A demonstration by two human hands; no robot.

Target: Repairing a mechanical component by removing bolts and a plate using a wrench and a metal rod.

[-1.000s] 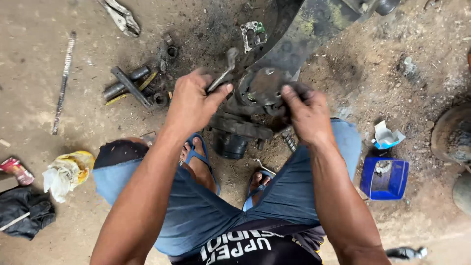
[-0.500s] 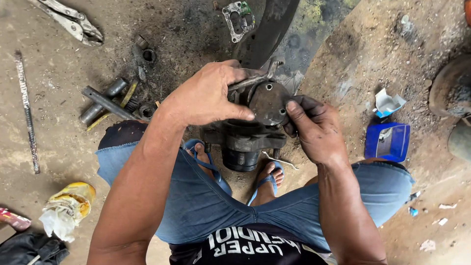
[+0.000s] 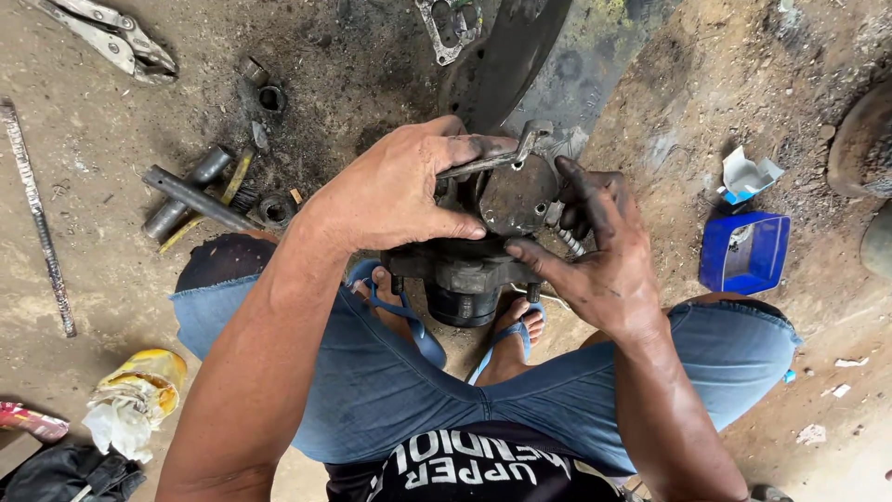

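Observation:
A dark, greasy metal machine part [image 3: 469, 270] stands on the dirt between my feet in blue sandals. My left hand [image 3: 395, 191] lies over its top and grips a slim metal wrench [image 3: 502, 158] that rests across a round metal cover [image 3: 518, 195]. My right hand [image 3: 599, 246], blackened with grease, holds the right side of the part, with its thumb along the front edge and its fingers around the cover. Part of the cover is hidden under my fingers.
Steel socket bars [image 3: 186, 195] and small rings lie on the ground at the left, pliers [image 3: 102, 33] at top left, a long rod [image 3: 37, 218] at the far left. A blue plastic box [image 3: 743, 253] sits at the right, a yellow can with a rag [image 3: 139, 390] at lower left.
The view has shifted, with the part now more central. My left hand has slid onto the wrench over the round cover, and my right hand has closed further around the part's right side.

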